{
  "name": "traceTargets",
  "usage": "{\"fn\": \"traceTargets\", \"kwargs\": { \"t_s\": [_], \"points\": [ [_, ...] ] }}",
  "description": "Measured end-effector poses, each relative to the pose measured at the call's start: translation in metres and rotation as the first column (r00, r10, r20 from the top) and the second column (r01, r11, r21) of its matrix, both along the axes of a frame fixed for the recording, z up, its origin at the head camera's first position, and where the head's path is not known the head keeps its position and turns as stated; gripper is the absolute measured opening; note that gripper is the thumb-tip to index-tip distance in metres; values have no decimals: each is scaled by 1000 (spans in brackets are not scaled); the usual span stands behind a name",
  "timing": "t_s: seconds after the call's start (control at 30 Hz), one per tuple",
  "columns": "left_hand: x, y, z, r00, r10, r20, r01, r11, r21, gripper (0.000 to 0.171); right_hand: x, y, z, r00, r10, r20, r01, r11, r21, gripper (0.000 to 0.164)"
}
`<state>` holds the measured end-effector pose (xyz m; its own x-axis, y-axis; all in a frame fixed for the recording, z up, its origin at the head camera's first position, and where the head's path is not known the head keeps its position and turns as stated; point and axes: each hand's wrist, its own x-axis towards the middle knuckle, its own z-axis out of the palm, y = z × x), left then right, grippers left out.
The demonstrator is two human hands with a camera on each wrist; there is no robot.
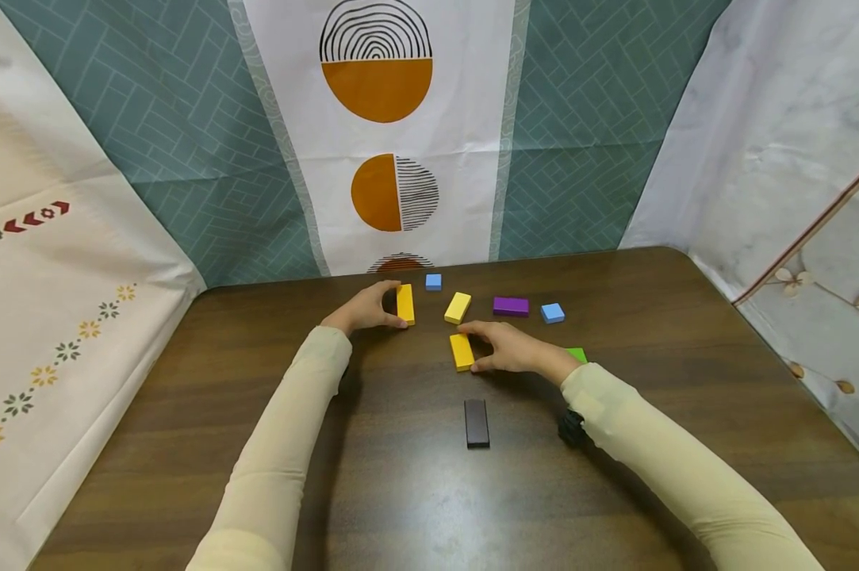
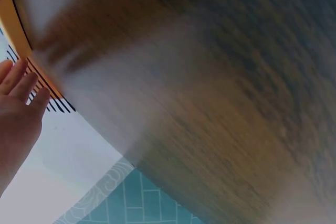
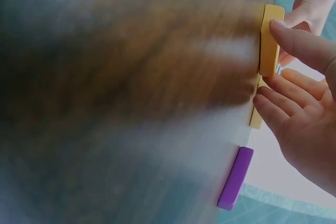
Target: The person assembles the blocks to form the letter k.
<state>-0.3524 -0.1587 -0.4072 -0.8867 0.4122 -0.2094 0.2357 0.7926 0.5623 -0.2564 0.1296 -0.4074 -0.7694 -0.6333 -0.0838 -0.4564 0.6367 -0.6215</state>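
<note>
Toward the back of the table, my left hand [image 1: 367, 308] pinches an orange-yellow block [image 1: 406, 305] by its two ends, thumb at the near end and fingers at the far one. A second orange-yellow block [image 1: 462, 354] lies nearer, its ends between the thumb and fingers of my right hand [image 1: 513, 347]. The right wrist view shows that thumb on the block [image 3: 271, 40] and the fingertips at its other end. Just beyond it is a paler yellow block [image 1: 458, 308]. Only part of the left-hand block [image 2: 13, 19] enters the left wrist view.
On the brown wooden table [image 1: 386, 476] lie a purple block [image 1: 511, 306], a blue block [image 1: 433, 281] at the back, another blue block [image 1: 553, 312] to the right and a black block [image 1: 477, 423] in front. A green block [image 1: 577, 354] is partly hidden by the right wrist.
</note>
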Motion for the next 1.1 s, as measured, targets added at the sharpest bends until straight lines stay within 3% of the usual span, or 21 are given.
{"fn": "traceTargets", "kwargs": {
  "t_s": [0.5, 1.1],
  "points": [
    [5, 2, 0, 998, -47, -41, 47, 999, 8, 91, -1, -4, -2, 999, 40, -38, -41, 998, -44, 65],
    [11, 5, -2, 997, -67, -31, 67, 997, 24, 93, 0, -26, 0, 995, 97, 26, -95, 992, -87, 64]
  ]
}}
